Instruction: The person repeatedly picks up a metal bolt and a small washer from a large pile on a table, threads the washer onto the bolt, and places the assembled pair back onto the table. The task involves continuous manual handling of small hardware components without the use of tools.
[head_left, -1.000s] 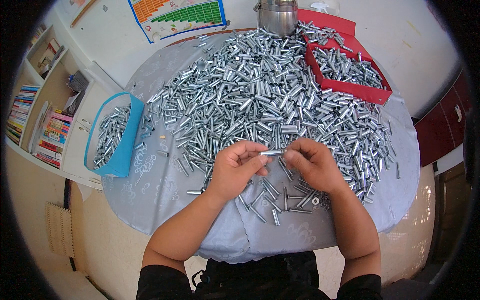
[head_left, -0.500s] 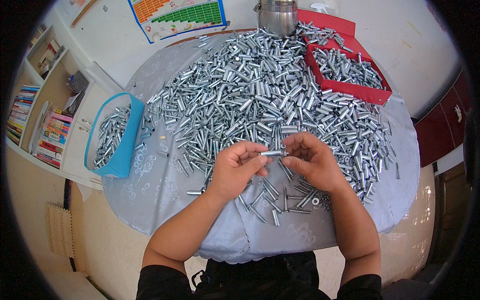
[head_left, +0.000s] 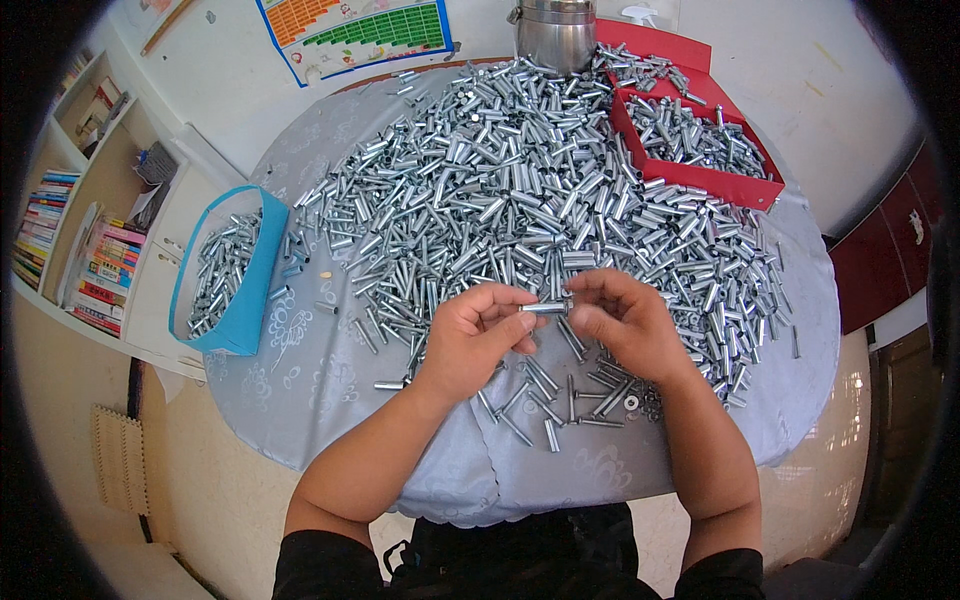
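Note:
Between the thumb and fingers of my left hand (head_left: 478,330) is a silvery expansion bolt (head_left: 543,309), held level with its free end pointing right. My right hand (head_left: 625,325) is curled around that free end, thumb and forefinger apart on either side of it. No grip on the bolt by the right hand shows, though its inner fingers are partly hidden. Beyond both hands spreads a large heap of metal sleeves and bolts (head_left: 500,190). Loose thin bolts (head_left: 540,380) lie below the hands, with several washers (head_left: 631,402) by my right wrist.
A blue fabric bin (head_left: 240,335) with metal pieces stands at the table's left. At the back right sits an open red box (head_left: 705,178) of similar parts, beside a steel pot (head_left: 556,45). A grey patterned cloth (head_left: 330,420) covers the table. Bookshelves (head_left: 90,200) are at far left.
My right thumb and fingertips have drawn slightly away from the bolt's right end. My left hand keeps its hold in the same place.

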